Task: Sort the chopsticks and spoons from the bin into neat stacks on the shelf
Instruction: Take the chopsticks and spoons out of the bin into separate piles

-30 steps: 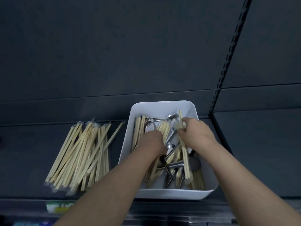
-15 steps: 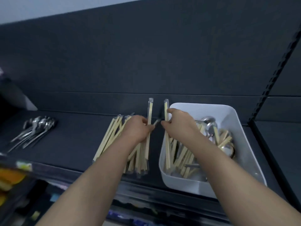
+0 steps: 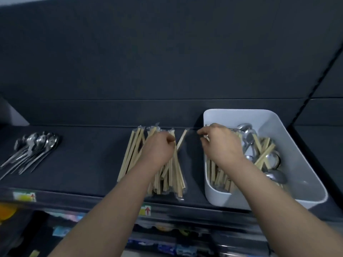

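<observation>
**Chopsticks: bin to pile**

My L hand [image 3: 158, 151] grips the chopstick pile [image 3: 132, 154], mid shelf [image 3: 89, 173]. R hand [image 3: 221, 145] is over the white bin [image 3: 269, 121] w/ its fingers curled; can't tell if they're holding anything. Spoons [image 3: 35, 145] lie far left.

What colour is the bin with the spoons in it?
White. The bin shows best in the head view, its only view.

Spoons [image 3: 35, 145] left, chopsticks [image 3: 130, 154] middle, bin [image 3: 269, 121] right
</observation>
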`<state>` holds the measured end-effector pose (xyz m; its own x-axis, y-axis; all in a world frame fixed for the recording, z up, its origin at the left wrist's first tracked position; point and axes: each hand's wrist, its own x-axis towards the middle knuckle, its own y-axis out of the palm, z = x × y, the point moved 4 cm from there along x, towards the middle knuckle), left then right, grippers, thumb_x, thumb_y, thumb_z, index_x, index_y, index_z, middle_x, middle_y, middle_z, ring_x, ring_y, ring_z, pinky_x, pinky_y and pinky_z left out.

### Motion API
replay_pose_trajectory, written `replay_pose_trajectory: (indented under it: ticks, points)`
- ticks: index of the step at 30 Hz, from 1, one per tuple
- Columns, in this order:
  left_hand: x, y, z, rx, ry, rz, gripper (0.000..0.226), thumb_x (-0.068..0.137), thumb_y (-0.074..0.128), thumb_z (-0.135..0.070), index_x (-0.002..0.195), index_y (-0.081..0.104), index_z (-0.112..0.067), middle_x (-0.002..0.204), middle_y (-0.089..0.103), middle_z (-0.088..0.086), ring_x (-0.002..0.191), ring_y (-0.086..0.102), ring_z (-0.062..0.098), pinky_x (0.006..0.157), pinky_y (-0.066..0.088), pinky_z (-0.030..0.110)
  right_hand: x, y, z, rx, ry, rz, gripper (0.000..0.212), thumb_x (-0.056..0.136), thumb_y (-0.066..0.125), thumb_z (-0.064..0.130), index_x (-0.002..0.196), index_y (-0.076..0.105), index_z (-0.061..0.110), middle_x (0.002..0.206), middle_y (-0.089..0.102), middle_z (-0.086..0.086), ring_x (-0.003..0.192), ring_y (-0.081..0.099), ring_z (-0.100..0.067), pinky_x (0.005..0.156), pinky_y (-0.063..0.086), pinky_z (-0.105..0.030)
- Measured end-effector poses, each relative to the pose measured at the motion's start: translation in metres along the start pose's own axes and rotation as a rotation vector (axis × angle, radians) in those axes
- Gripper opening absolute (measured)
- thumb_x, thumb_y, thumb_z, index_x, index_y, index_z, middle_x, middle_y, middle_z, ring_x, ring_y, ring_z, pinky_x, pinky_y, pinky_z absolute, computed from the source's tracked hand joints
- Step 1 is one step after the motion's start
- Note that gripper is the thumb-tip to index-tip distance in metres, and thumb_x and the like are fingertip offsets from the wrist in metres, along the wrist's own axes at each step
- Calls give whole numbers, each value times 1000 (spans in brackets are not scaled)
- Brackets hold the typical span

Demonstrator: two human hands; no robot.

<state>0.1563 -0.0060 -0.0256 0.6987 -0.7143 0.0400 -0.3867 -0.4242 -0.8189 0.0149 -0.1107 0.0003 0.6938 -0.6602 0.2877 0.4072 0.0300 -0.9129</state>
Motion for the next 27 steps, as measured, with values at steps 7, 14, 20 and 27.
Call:
replay_pose_trajectory:
  ticks: [7,14,20,27]
  points:
    - [2,41,-104,-54,262,138,19,89,57,-17,89,73,-28,89,71,6,88,64,24,80,55,36,-31,-32,-97,-167,302,68,30,90,50,23,113,65,35,112,67,-1,103,61,-28,75,45,-31]
    - [6,115,-134,253,186,384,14,87,54,-12,81,66,-7,91,68,11,90,65,31,71,52,32,-57,-43,-153,-174,270,177,32,90,49,25,114,65,37,116,66,8,107,61,-19,81,47,-30]
    - [1,141,-145,432,131,389,31,79,76,-36,86,56,-14,92,63,6,90,64,26,69,49,30,-67,-30,-161,-260,158,135,34,83,51,10,108,65,27,103,67,2,93,65,-26,72,50,-31]
    - [3,139,-150,372,72,371,21,77,70,-27,87,54,-16,82,59,3,79,61,25,63,46,29,-65,-28,-164,-252,157,161,33,83,51,5,104,65,25,97,67,1,86,64,-25,66,46,-29]
